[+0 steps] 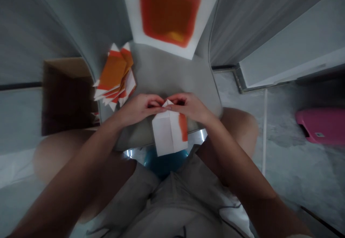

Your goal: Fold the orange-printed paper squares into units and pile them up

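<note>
I look down at my two hands. My left hand [137, 111] and my right hand [190, 108] are close together in the middle of the frame, and they both hold a folded white paper [165, 132] with an orange stripe [183, 127] down its right side. My fingers [154, 101] are curled and bent, and the tips of my two hands nearly meet over the pointy top of the paper. They are clamped on that top part from both sides, but I cannot tell just which fingers press it. The paper sits at the near edge of a gray seat cushion [172, 71] and hangs out past it, over a round blue thing [164, 165] between my knees. Up and left of my hands, a messy pile of folded orange and white papers [114, 78] lies on the cushion. Just left of that pile is an open cardboard box [67, 97], dark inside. At the top of the frame is a white sheet [211, 8] with a big orange-red square [169, 11] on it. My bare knees [239, 130] stick out on both sides, and my gray shorts [172, 209] are at the bottom. Far right, a pink case [322, 126] lies on the gray floor [291, 159].
</note>
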The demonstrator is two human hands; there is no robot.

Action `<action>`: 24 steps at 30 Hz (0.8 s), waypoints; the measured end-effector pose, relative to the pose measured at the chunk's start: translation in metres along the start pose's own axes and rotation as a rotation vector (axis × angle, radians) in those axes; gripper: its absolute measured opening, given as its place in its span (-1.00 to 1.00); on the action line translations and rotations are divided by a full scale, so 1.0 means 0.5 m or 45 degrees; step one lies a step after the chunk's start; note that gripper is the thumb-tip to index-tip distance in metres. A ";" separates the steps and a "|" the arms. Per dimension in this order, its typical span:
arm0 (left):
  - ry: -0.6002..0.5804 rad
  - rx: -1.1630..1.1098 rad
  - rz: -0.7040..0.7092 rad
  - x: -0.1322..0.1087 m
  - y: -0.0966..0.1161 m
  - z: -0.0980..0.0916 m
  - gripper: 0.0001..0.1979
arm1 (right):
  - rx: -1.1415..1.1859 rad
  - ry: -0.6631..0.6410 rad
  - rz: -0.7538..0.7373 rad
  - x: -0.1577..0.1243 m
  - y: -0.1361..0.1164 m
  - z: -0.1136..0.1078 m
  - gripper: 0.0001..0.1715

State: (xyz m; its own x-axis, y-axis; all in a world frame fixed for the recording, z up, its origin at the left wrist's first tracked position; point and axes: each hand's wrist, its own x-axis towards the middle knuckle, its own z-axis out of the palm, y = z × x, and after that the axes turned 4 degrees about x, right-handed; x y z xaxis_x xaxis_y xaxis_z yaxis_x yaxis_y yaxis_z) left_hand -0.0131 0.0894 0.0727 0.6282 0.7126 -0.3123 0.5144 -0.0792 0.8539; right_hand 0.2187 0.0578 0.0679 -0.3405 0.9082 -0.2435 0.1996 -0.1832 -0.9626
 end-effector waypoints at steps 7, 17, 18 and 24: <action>0.000 0.152 0.075 0.001 -0.007 -0.008 -0.57 | 0.051 0.107 -0.002 0.000 -0.002 0.001 -0.64; -0.045 0.106 0.037 -0.007 -0.004 -0.015 -0.60 | 0.039 0.119 0.003 0.013 0.015 0.002 -0.66; -0.050 0.115 0.034 -0.006 -0.007 -0.016 -0.60 | 0.037 0.119 0.003 0.013 0.016 0.003 -0.66; -0.087 0.102 -0.012 0.001 -0.022 -0.018 -0.62 | -0.027 0.106 -0.002 0.017 0.011 0.006 -0.70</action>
State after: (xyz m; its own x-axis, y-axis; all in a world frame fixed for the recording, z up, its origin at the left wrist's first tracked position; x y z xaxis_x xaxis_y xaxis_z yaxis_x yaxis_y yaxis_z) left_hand -0.0238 0.0968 0.0672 0.6602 0.6645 -0.3501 0.5636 -0.1303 0.8157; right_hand 0.2143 0.0633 0.0604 -0.2636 0.9367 -0.2304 0.2191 -0.1745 -0.9600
